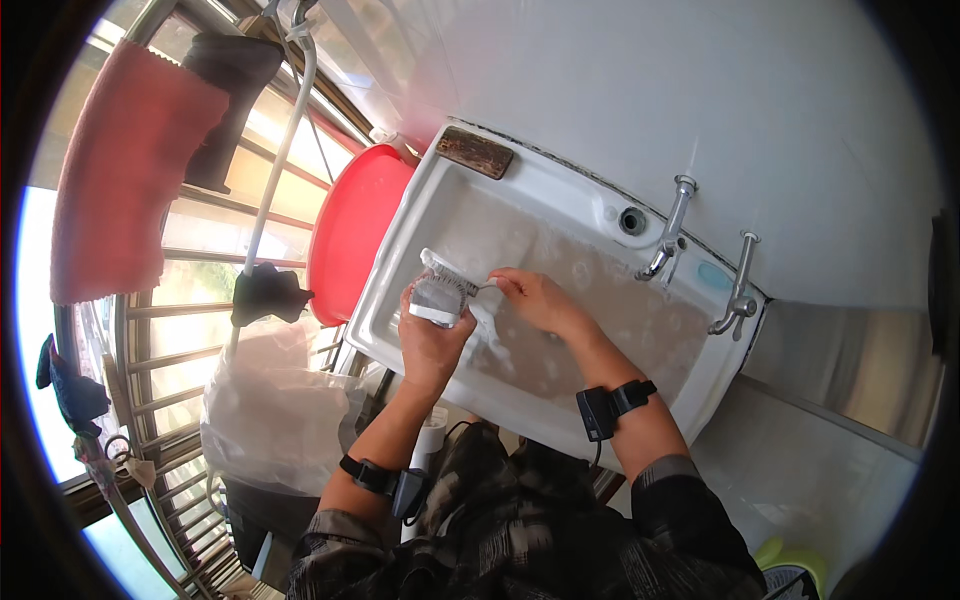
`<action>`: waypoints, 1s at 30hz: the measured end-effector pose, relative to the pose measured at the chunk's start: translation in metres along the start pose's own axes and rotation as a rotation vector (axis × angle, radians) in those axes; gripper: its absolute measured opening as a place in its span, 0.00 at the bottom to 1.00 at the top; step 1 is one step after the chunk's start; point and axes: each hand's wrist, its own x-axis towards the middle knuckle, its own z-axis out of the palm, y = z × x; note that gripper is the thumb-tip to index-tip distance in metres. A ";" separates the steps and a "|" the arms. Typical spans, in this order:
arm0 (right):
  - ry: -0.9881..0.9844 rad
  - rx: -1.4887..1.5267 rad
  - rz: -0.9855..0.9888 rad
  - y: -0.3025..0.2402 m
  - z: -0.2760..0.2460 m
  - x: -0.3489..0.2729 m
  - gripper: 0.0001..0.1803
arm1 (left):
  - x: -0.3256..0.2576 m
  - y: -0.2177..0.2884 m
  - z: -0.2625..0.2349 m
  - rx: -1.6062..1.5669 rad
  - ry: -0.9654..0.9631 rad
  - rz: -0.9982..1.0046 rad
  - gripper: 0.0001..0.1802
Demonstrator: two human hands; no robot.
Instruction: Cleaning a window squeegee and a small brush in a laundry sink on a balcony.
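Over the left part of the sink (381,290), my left hand (432,350) is closed around a small grey item with a white band (437,296). It could be a shoe, but its kind is not clear. A white brush (447,268) with dark bristles lies against the top of this item. My right hand (540,300) comes in from the right, its fingers closed on the brush's thin handle. Below both hands, cloudy greyish water (620,310) with patches of foam fills the basin.
A dark wooden block (475,152) rests on the sink's far left corner. Two metal taps (680,225) (740,285) rise along the back rim, near an open round fitting (632,221). A red basin (355,230) leans at the left, beside hanging cloths (130,180) and a plastic bag (275,415).
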 end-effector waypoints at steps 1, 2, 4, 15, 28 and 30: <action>0.006 -0.076 0.014 0.003 0.003 0.001 0.17 | -0.002 -0.006 0.001 -0.045 0.021 -0.012 0.30; 0.009 -0.151 0.028 0.004 0.005 0.001 0.16 | -0.005 -0.015 -0.001 -0.043 0.019 -0.017 0.30; 0.027 -0.131 0.002 -0.018 -0.008 -0.003 0.17 | -0.014 -0.034 -0.006 0.073 0.067 0.215 0.24; -0.014 -0.280 -0.189 -0.042 0.020 -0.043 0.15 | -0.050 -0.059 -0.031 0.488 0.124 0.427 0.20; -0.007 -0.572 -0.054 -0.065 0.036 -0.049 0.13 | -0.080 -0.090 -0.037 -0.447 -0.038 -0.279 0.32; 0.019 -0.598 -0.059 -0.036 0.036 -0.037 0.13 | -0.077 -0.083 -0.032 -1.153 0.139 -0.703 0.27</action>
